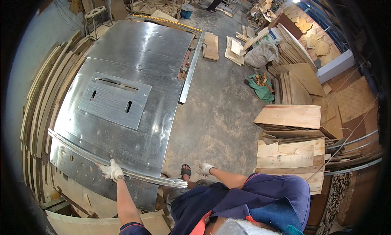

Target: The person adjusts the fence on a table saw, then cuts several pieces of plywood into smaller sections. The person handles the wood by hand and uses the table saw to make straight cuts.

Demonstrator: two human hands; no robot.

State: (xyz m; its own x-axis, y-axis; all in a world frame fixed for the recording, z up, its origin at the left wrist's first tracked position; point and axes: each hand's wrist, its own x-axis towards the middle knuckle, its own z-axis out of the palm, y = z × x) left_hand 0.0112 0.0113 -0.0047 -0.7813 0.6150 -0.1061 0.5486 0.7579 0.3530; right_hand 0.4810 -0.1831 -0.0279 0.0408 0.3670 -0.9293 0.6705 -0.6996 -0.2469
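A metal saw table [118,143] with a slotted insert plate [114,102] fills the left side. Across its near part runs a long metal fence rail [142,174]. My left hand [110,170], in a whitish work glove, rests against the rail with its fingers apart, some of them at the rail's edge. Over the floor to the right of the table hangs my right hand [206,168], also gloved. Its fingers are loosely bent and a little apart, with nothing visible in them. No board lies on the metal top.
Long boards [45,100] lean along the left wall. To the right stand stacked wood panels [289,153], a green sack of scraps [262,87] and a pale sack [260,56]. Loose boards [210,46] lie on the concrete floor [216,108]. Farther off, a person [218,1] stands near a blue bucket [186,12].
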